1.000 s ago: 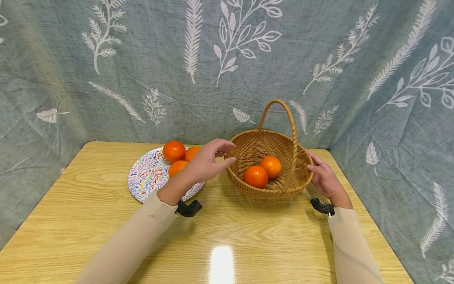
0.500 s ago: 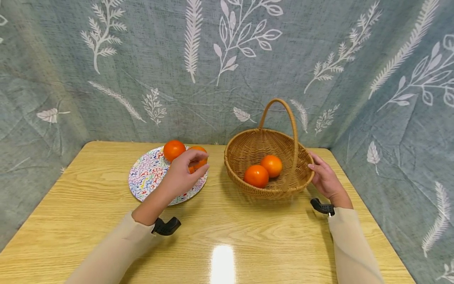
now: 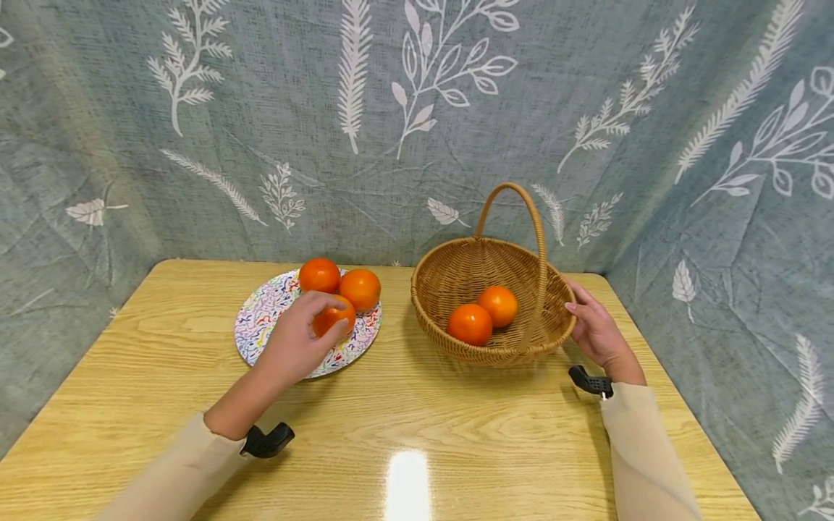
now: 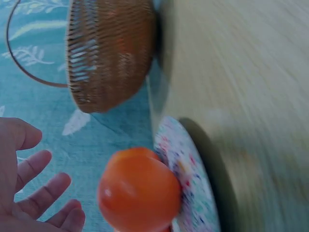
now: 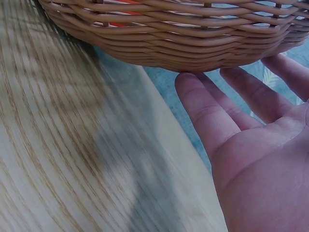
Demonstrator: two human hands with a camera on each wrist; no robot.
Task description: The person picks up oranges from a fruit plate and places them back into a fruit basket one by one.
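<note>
My left hand (image 3: pixel 293 344) is over a smooth, round orange fruit (image 3: pixel 343 318) at the front of the plate, partly hiding it. In the left wrist view, the left hand's fingers (image 4: pixel 47 193) are spread and apart from the fruit. Two more round orange fruits, one at the back (image 3: pixel 319 276) and one at the right (image 3: pixel 361 289), lie on the colourfully speckled plate (image 3: pixel 257 333). My right hand (image 3: pixel 601 334) touches the right side of the wicker basket (image 3: pixel 430 329); in the right wrist view its fairly straight fingertips meet the weave. Two similar fruits (image 3: pixel 470 324) lie inside.
The basket's tall arched handle (image 3: pixel 539 239) rises above its rim. A wooden table (image 3: pixel 456 434) carries everything, with bare wood between plate and basket. Grey-green leaf-patterned cloth (image 3: pixel 274 108) hangs behind and along both sides.
My left hand has moved from beside the basket's left rim leftward and nearer, to the front fruit on the plate. My right hand stays at the basket.
</note>
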